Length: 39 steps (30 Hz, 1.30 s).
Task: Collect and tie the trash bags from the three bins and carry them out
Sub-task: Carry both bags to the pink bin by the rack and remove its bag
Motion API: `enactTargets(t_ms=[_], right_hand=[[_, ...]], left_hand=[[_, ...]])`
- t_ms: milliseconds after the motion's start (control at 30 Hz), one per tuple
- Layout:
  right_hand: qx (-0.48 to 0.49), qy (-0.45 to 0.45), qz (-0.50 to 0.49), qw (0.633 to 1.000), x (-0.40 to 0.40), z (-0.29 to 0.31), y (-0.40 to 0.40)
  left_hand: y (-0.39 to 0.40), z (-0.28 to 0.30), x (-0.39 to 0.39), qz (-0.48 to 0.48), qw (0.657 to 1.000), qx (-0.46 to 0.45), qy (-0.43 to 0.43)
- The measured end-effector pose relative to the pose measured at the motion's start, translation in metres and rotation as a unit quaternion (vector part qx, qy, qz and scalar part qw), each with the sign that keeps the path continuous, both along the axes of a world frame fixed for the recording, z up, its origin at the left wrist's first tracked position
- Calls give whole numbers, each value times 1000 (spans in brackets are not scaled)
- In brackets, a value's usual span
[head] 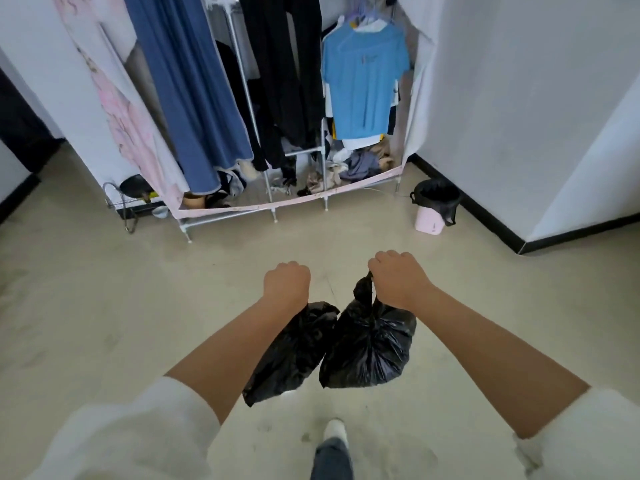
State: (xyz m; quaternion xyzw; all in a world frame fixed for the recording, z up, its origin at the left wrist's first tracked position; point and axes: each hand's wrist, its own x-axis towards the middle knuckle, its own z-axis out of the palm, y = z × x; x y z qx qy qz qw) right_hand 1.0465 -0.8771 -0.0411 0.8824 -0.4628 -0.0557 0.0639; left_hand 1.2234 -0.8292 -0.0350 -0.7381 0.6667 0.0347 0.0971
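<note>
My left hand [286, 284] is closed in a fist around the top of a black trash bag [291, 355] that hangs below my forearm. My right hand [398, 280] grips the knotted neck of a second, fuller black trash bag [369, 348]. The two bags hang side by side above the floor and touch each other. Ahead on the right, a small pink bin [430, 221] stands on the floor by the wall, lined with a black bag [437, 197] whose handles droop over the rim.
An open fabric wardrobe [277, 98] with hanging clothes fills the far side. A wire shoe rack [126, 206] stands at its left end. A white wall corner with black skirting [516, 242] juts in at the right. The beige floor [138, 289] stretches between me and the wardrobe.
</note>
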Motion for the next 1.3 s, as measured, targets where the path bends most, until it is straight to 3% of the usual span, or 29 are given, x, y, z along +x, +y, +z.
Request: enactTargets(t_ms=[300, 567, 967, 1300], right_hand=[[6, 42, -49, 998, -5, 1, -289], [61, 50, -59, 995, -42, -17, -522], [187, 49, -5, 981, -46, -80, -835], [304, 106, -76, 944, -33, -189, -1061]], left_hand=[[-301, 1, 12, -42, 999, 26, 9], [-531, -26, -17, -21, 997, 74, 5], [-827, -78, -43, 79, 982, 170, 35], [-1048, -174, -17, 86, 965, 228, 93]])
